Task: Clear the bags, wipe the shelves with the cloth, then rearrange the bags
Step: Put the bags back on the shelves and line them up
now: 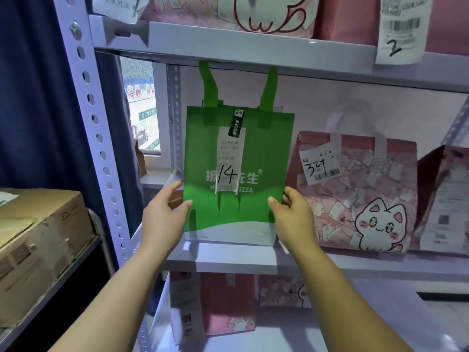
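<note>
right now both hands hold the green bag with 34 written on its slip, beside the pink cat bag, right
Not quite. The head view shows the slip on the green bag reads 14, not 34; the 34 is on the pink cat bag beside it. The left hand and right hand do hold the green bag.

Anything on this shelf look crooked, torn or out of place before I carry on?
Nothing torn or spilled. The green bag is upright, left hand and right hand gripping its sides. Only the receipt marked 34 on the pink bag sits tilted.
</note>
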Tool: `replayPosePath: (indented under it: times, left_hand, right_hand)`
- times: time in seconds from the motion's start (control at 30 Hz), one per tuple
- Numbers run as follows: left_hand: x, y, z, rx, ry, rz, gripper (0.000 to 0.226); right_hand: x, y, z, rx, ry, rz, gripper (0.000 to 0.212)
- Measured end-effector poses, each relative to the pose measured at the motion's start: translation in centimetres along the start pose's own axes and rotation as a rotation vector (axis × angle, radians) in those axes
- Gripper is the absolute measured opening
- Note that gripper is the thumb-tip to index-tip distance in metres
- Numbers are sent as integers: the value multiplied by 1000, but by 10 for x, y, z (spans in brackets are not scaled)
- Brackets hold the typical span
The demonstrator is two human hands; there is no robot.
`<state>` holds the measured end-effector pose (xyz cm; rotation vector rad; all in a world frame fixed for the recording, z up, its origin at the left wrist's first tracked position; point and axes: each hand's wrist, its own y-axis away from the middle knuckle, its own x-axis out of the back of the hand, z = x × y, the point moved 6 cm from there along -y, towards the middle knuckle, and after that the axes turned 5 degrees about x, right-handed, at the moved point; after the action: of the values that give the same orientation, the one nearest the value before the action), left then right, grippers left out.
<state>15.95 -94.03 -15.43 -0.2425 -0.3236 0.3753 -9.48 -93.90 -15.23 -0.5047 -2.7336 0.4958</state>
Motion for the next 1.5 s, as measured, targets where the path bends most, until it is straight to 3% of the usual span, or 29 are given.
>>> replayPosePath:
  times: [0.1, 0.37, 0.5, 0.93, 1.27, 1.5]
  left_hand:
    - [6, 8, 3, -20, 32, 4, 40]
    - [27, 49, 31, -98, 109, 69, 18]
    - [24, 84, 31, -82, 143, 22, 12]
    - [-9, 213, -35, 156, 72, -61, 10]
    - [-24, 274, -111, 370, 61, -22, 7]
    - [-29, 278, -160, 444, 4, -48, 23]
  right_hand:
    - [10, 6, -5, 21, 4, 47, 42]
    - [66, 37, -44, 215, -40, 151, 9]
    - [91, 63, -45, 234, -116, 117, 12]
    - [127, 142, 30, -19, -19, -229, 4]
    - [105, 182, 111, -164, 24, -364, 7]
    - [71, 193, 168, -273, 75, -433, 9]
